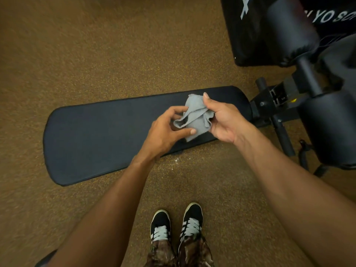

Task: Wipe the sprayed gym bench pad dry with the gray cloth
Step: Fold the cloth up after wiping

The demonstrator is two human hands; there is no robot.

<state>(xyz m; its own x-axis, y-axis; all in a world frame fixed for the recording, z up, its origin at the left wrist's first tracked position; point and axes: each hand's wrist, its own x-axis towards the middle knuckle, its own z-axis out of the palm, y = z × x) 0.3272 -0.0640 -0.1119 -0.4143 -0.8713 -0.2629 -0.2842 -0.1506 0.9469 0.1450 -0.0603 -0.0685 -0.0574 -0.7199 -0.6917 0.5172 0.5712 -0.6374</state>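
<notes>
**Cloth in hand, wiping not begun**

From its rounded left end across to the middle, the bench pad [96,135] lies bare and dark. In this dim light I cannot make out spray droplets or a dried streak on it, so I can't call any part done. My left hand [165,132] is over the pad's right half, near its front edge, thumb and fingertips pinching the lower folds of the gray cloth [194,114]. The cloth is bunched between both hands, held above the pad and not pressed flat to it. My right hand [225,120] grips its right side, fingers curled around the fabric, thumb pointing up. Past it, the pad's right end meets the black bench frame [277,105]. My reading: I am readying the cloth, and the whole length of the pad is left to wipe.
</notes>
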